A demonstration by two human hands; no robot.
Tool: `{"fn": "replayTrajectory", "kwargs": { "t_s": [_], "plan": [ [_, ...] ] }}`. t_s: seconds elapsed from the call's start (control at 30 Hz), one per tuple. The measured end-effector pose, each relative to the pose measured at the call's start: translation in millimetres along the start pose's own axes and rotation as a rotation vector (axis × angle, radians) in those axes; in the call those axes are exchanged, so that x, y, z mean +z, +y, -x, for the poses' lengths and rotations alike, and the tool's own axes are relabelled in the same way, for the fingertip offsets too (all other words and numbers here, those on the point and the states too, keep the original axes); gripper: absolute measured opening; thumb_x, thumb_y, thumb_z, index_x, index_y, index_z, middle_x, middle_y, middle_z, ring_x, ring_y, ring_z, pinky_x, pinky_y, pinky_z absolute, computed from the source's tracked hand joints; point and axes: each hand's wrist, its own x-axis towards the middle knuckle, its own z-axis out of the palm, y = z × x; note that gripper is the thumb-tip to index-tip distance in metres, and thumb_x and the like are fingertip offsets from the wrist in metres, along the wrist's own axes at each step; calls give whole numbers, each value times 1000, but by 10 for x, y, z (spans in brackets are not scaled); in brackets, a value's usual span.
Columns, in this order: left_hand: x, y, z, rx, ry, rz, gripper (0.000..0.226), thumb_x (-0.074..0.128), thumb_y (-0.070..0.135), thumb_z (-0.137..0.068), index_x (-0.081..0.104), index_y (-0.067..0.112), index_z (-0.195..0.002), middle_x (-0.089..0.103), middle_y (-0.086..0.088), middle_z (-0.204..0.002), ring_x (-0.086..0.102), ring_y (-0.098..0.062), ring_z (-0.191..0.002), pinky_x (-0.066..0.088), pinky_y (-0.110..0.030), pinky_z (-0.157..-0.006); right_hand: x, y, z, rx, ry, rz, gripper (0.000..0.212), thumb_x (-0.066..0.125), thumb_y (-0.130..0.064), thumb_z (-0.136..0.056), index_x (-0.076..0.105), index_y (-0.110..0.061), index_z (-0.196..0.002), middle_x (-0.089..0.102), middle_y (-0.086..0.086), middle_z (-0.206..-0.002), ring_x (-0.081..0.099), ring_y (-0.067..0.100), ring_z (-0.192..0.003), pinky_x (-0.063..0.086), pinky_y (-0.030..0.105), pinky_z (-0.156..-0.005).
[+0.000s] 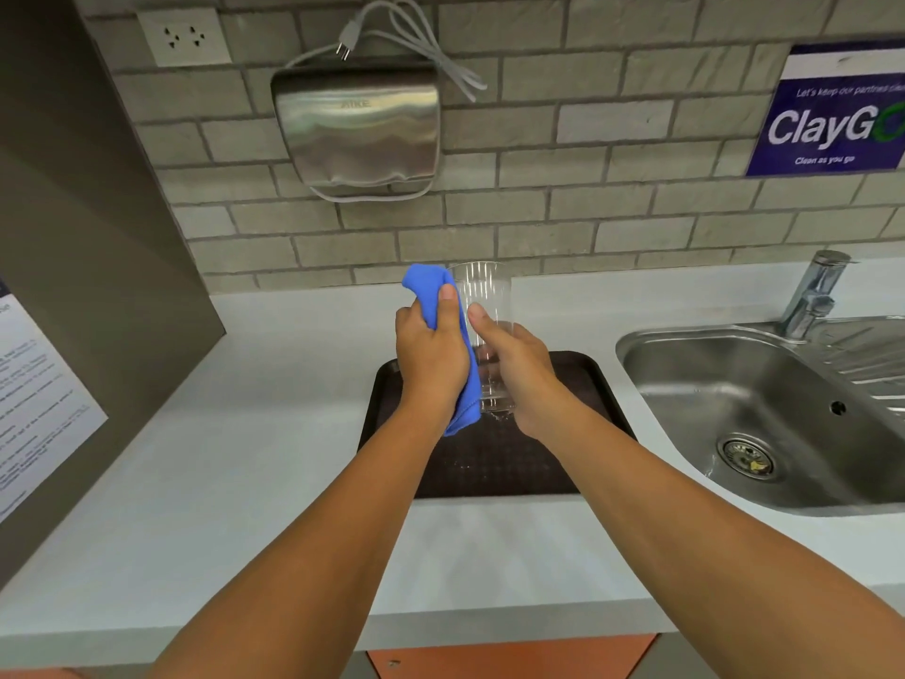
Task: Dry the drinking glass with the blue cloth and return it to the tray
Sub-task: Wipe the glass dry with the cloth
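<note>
A clear drinking glass (485, 296) is held upright in the air above the dark brown tray (600, 384). My right hand (519, 370) grips its lower half from the right, thumb on the near side. My left hand (431, 360) clutches the blue cloth (428, 291) and presses it against the glass's left side. Part of the cloth hangs down below my left palm. The glass's base shows between my two hands.
The tray lies on a pale grey counter (274, 433). A steel sink (764, 414) with a tap (815, 291) is to the right. A steel hand dryer (357, 134) hangs on the brick wall behind. A panel with a notice (29, 394) stands at the left.
</note>
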Motion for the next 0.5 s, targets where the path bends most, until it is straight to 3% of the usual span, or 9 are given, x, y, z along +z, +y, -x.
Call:
{"fn": "replayTrajectory", "kwargs": {
  "t_s": [0.13, 0.2, 0.27, 0.33, 0.43, 0.5],
  "plan": [
    [16, 16, 89, 105, -17, -42, 26, 47, 47, -96, 45, 33, -74, 53, -7, -96, 56, -5, -64, 41, -14, -55, 25, 42, 9, -62, 67, -64, 61, 72, -62, -77, 59, -18, -117, 71, 1, -87, 69, 5, -59, 54, 24, -61],
    [14, 41, 111, 186, -38, -81, 25, 47, 45, -96, 46, 34, -73, 48, 2, -91, 56, 2, -64, 43, -9, -55, 38, 56, 6, -90, 69, -91, 58, 71, -61, -78, 60, -15, -112, 70, -3, -74, 67, 9, -61, 56, 24, -59],
    [-11, 76, 85, 229, -40, -99, 26, 48, 43, -96, 49, 32, -73, 46, 6, -86, 54, 6, -63, 41, -7, -55, 28, 44, 14, -83, 52, -107, 56, 70, -62, -78, 64, -14, -106, 69, -1, -74, 65, 15, -68, 55, 30, -65],
    [-42, 101, -4, 137, -38, -64, 29, 49, 45, -95, 54, 25, -75, 54, 2, -81, 56, -1, -61, 41, -12, -55, 3, 21, 21, -38, -2, -159, 54, 68, -64, -78, 65, -16, -103, 69, 5, -79, 65, 19, -69, 54, 35, -67],
    [-121, 146, -148, -158, -87, -8, 41, 51, 51, -93, 59, 14, -77, 61, -2, -68, 60, -11, -54, 46, -21, -47, -32, 1, 49, 16, -139, -310, 60, 67, -66, -76, 68, -14, -107, 69, 12, -83, 69, 27, -68, 58, 38, -65],
    [-160, 170, -172, -295, -138, -31, 42, 51, 52, -92, 56, 15, -74, 59, -1, -68, 60, -15, -59, 47, -24, -50, -51, -1, 60, 27, -223, -373, 52, 62, -66, -81, 77, -17, -92, 71, 9, -79, 72, 25, -68, 59, 36, -62]
  ]
}}
